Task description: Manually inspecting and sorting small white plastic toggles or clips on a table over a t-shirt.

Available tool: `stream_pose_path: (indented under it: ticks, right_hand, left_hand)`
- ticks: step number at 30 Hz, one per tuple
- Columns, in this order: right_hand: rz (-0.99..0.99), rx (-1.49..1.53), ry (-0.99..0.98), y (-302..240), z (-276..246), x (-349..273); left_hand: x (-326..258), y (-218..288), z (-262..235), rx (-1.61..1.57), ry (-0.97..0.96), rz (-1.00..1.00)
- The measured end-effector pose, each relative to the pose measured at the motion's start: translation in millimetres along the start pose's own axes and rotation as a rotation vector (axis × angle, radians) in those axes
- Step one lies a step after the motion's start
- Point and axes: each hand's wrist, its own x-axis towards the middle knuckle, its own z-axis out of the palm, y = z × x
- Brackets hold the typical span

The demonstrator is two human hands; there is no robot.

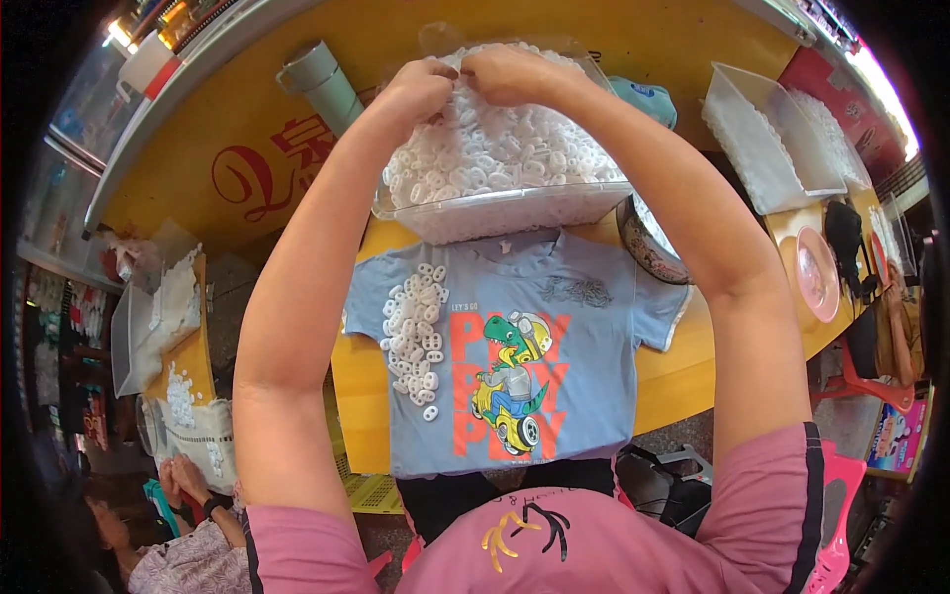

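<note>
Over white pieces, arms stretched forward, left hand and right hand curl near each other, any pinch unclear

Anything in hands too small to tell; co-worker's patterned shirt cut off by lower edge.

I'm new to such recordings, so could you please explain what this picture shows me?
No machine here, just a person's bare left hand and right hand. The single picture comes from a fisheye camera worn on the head, looking down, so straight edges bend near its rim. On the yellow table lies a blue T-shirt, with white two-holed pieces toward the picture's left and thin dark bits at upper right. Beyond it stands a clear bin heaped with similar pieces. The hands are close together over its far part; whether they hold anything is hard to tell.
</note>
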Motion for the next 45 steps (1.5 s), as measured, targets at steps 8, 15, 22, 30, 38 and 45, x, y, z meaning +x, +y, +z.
stream_pose_path:
  ticks: [8,15,22,30,38,45]
  right_hand:
    - [-0.035,0.240,-0.084,9,-4,9]
    - [0.128,0.475,-0.190,22,4,3]
    - [0.477,0.890,-0.144,9,6,1]
    - [0.279,0.820,-0.182,21,-5,-16]
    - [0.480,1.107,-0.036,-8,12,-10]
    - [0.838,1.410,0.360,-28,16,-7]
  left_hand:
    - [-8,1,-7,-0.289,-0.086,-0.156]
    - [-6,-2,2,-0.492,-0.059,-0.175]
    - [-2,-6,19,-0.860,0.077,-0.171]
    - [-7,-7,17,-0.558,-0.002,-0.149]
    - [-15,15,53,-0.537,0.230,-0.148]
    - [12,7,65,-0.922,0.517,-0.257]
